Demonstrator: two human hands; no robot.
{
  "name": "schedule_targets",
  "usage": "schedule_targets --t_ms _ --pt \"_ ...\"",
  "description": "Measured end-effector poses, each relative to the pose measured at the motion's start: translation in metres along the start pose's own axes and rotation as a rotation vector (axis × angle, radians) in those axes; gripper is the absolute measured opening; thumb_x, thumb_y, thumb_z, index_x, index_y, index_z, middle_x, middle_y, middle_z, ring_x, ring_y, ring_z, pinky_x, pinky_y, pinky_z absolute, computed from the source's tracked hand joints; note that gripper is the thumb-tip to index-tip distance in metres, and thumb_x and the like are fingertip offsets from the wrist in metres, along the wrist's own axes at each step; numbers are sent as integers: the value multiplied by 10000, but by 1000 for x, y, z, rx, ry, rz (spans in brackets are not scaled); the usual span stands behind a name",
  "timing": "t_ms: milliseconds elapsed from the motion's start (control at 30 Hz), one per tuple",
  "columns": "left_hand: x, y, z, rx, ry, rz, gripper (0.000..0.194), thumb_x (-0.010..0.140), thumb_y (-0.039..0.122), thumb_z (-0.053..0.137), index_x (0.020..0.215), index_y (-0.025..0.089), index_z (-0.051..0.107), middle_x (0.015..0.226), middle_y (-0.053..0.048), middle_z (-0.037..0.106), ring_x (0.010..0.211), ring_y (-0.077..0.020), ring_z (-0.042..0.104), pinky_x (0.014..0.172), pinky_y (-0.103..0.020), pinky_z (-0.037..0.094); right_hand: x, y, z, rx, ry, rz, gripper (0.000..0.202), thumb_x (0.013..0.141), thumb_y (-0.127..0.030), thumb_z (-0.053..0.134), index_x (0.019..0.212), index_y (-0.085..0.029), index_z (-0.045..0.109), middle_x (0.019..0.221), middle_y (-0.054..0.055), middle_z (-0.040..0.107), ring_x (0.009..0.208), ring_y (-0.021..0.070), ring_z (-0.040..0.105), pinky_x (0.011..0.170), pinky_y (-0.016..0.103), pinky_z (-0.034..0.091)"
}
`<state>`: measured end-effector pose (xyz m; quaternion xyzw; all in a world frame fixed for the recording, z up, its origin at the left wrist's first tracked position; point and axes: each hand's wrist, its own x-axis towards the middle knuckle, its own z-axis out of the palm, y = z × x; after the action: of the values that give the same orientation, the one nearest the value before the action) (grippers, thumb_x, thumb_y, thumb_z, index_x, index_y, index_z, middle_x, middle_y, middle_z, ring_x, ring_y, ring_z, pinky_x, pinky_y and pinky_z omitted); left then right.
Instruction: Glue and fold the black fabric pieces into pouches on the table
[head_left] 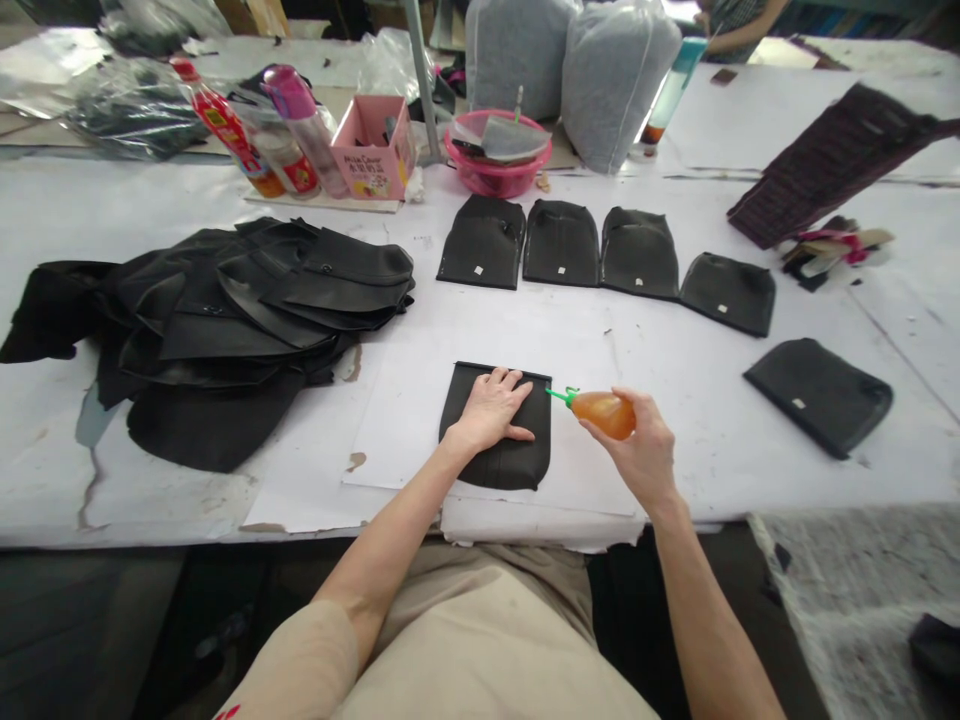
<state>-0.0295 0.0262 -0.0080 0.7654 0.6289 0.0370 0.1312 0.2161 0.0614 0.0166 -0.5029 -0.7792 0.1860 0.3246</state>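
A black flat piece (517, 460), perhaps leather, lies on white paper in front of me, straight edge away and rounded edge near. My left hand (491, 407) rests on it with fingers spread. In my right hand (643, 445) is a squeeze bottle (602, 413) of amber liquid, gripped between thumb and fingers. Its green nozzle points left, and the tip is at the piece's right edge near the top corner; whether it touches I cannot tell. Similar black pieces (562, 243) stand in a row beyond, each with a small white mark. Another black piece (821, 395) lies to the right.
A heap of black pieces (262, 290) covers the left of the table. Behind are a red-capped bottle (225, 125), a pink box (373, 150) and a pink basin (499, 180). A dark striped object (832, 165) stands at right. Another person's arm (750, 30) shows at the back.
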Motion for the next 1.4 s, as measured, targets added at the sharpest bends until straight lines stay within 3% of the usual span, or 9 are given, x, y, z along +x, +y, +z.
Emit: schedule_targets --t_ms 367,1400 --pt "-1 1 -3 21 -10 1 828 722 640 814 1383 202 576 1460 -131 546 1308 -323 470 1022 -420 424 2 5 6 -6 52 5 606 795 -678 724 1182 -224 614 1084 80 698 1005 277 683 891 433 555" --pt "-3 0 -2 22 -9 -1 817 739 618 811 1399 203 567 1462 -131 537 1321 -324 453 1006 -421 430 -56 -15 -22 9 -13 101 590 770 -590 798 1212 -246 611 1120 67 694 1016 269 682 856 422 586"
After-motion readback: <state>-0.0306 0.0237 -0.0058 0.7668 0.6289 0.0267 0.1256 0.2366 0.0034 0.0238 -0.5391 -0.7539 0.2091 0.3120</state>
